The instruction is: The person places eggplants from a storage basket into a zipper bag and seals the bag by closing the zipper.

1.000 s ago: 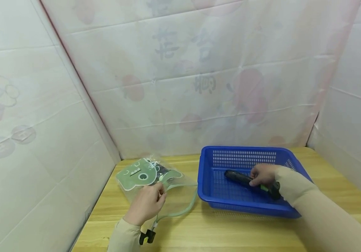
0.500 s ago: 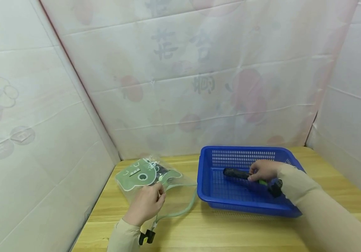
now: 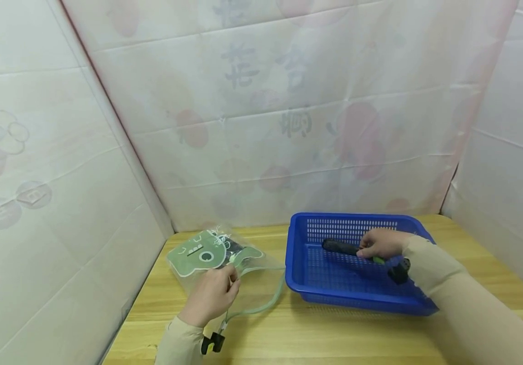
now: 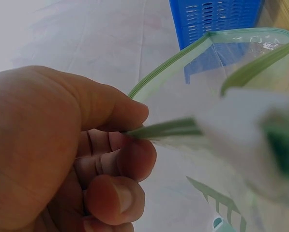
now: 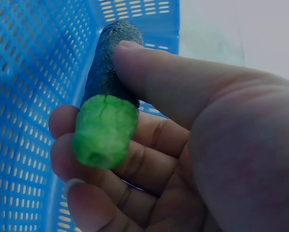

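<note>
My left hand (image 3: 212,295) pinches the green-edged rim of a clear zip bag (image 3: 203,257) between thumb and fingers. The bag lies at the left of the table, with a green cartoon face printed on it and something dark inside; the left wrist view shows its mouth (image 4: 171,63) spread apart. Inside the blue basket, my right hand (image 3: 382,243) grips a long, dark, wrinkled eggplant (image 3: 340,247). In the right wrist view its bright green cap (image 5: 105,130) points toward the camera, the thumb lying along the dark body with fingers beneath.
The blue perforated basket (image 3: 357,293) stands on the right of the wooden table (image 3: 284,337), close beside the bag's rim. Pale printed curtains (image 3: 252,152) enclose the table at the back and sides. A small black camera mount (image 3: 213,343) sits at my left wrist.
My right hand has raised the eggplant slightly and shifted it a little left and back within the basket. The left hand and the bag have stayed in place.
</note>
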Available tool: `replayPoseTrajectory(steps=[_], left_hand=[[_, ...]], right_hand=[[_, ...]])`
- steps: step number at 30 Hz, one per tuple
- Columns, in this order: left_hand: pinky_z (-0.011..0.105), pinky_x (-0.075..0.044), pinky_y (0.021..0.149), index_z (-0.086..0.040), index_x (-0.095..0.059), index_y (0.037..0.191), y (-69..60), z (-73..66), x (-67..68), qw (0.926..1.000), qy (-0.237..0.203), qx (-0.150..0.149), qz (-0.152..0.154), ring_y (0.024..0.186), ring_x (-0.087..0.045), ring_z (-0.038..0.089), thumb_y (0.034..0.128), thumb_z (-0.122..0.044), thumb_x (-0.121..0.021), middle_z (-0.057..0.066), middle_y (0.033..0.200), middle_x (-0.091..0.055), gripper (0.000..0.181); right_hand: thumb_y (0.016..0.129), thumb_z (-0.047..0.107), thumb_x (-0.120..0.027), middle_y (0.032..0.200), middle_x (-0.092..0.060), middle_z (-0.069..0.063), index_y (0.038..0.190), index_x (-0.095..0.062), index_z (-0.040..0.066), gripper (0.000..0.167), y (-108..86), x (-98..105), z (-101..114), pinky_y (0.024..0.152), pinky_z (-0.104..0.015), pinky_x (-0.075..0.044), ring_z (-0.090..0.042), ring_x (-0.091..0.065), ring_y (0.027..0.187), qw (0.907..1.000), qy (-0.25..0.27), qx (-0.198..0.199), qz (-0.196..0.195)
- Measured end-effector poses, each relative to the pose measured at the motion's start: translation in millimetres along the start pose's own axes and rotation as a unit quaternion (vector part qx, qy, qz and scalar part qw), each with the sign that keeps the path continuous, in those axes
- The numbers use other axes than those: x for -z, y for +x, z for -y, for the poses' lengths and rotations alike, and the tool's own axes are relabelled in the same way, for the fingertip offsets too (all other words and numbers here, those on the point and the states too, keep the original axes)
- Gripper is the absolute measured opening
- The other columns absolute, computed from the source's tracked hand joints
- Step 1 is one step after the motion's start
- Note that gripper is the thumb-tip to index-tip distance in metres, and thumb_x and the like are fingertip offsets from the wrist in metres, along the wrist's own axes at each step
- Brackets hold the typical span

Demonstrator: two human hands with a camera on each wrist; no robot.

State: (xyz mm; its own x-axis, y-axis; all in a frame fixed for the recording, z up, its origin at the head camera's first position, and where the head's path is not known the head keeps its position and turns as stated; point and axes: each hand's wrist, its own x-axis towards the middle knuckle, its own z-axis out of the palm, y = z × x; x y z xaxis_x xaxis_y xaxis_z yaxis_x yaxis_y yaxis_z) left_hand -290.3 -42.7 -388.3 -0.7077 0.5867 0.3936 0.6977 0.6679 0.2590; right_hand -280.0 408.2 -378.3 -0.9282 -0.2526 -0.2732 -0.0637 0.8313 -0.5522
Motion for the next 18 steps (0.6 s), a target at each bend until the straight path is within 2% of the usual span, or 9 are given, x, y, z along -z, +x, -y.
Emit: replayPoseTrajectory(steps=[5,8,14,18], left_hand=[[0.02,-0.034,0.043,-0.017,-0.055,0.076,1.0,-0.4,0.4,1.0,-0.001,-0.001,0.0,0.045,-0.038,-0.002,0.0873,-0.012,-0.066,-0.014,0.054,-0.043,0.016],[0.02,-0.034,0.043,-0.017,-0.056,0.076,2.0,-0.6,0.2,1.0,0.001,-0.002,0.0,0.044,-0.038,-0.002,0.0875,-0.012,-0.066,-0.014,0.054,-0.043,0.016],[0.02,-0.034,0.043,-0.017,-0.056,0.076,3.3,-0.8,-1.1,1.0,0.001,0.0,0.001,0.044,-0.038,-0.001,0.0877,-0.012,-0.066,-0.014,0.053,-0.043,0.016],[0.02,-0.033,0.043,-0.018,-0.056,0.076,4.2,-0.8,-1.8,1.0,0.003,-0.002,-0.002,0.044,-0.037,-0.001,0.0878,-0.013,-0.066,-0.015,0.053,-0.042,0.016]], right_hand=[[0.095,0.028,-0.061,0.06,-0.044,0.003,0.076,-0.057,0.01,0.026,-1.8,5,5,0.054,-0.03,-0.036,-0.011,-0.038,0.051,0.9996,-0.015,0.019,-0.013],[0.095,0.029,-0.061,0.06,-0.044,0.004,0.076,-0.057,0.011,0.026,-3.1,7,9,0.055,-0.031,-0.036,-0.01,-0.038,0.051,0.9984,-0.028,0.043,-0.021],[0.095,0.032,-0.06,0.066,-0.05,0.003,0.085,-0.061,0.013,0.022,-5.8,9,16,0.057,-0.031,-0.037,-0.01,-0.041,0.054,0.9967,-0.036,0.067,-0.027],[0.094,0.034,-0.06,0.069,-0.055,0.002,0.089,-0.062,0.015,0.02,-7.8,9,18,0.057,-0.032,-0.04,-0.01,-0.045,0.054,0.9966,-0.033,0.067,-0.034]])
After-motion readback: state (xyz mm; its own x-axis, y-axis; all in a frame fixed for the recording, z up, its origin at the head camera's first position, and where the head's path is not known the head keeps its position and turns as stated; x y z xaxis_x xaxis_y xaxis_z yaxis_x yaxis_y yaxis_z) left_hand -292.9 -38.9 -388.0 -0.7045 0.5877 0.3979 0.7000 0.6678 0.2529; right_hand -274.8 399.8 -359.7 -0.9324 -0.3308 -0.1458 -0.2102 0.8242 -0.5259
